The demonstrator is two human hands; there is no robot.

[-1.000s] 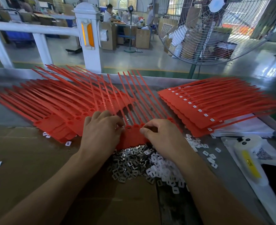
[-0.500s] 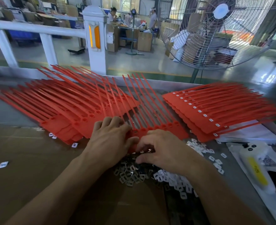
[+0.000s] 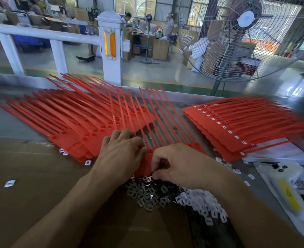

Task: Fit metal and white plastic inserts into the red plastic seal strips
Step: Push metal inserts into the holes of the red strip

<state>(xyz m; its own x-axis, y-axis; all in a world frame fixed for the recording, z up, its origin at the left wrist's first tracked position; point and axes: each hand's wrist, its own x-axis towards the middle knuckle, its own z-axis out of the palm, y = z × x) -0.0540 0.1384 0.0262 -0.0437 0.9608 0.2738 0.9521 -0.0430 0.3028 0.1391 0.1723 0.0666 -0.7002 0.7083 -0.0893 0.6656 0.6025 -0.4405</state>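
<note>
The red seal strips (image 3: 147, 122) are lying fanned on the surface (image 3: 40, 194), light and bending easily in their long thin tails, so I judge it is better taking them by the flat stiff head. The left hand (image 3: 119, 153) is pressing this head with curled fingers. The right hand (image 3: 179, 165) is pinching at the head's near edge, just above the small, probably slippery metal inserts (image 3: 144, 194) and white plastic inserts (image 3: 201, 203); whether an insert is in that grip I cannot tell.

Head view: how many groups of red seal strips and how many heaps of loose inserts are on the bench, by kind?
Red seal strip groups: 3 (left stack, middle set, right stack)
Metal insert heaps: 1
White insert heaps: 1
Total: 5
</note>
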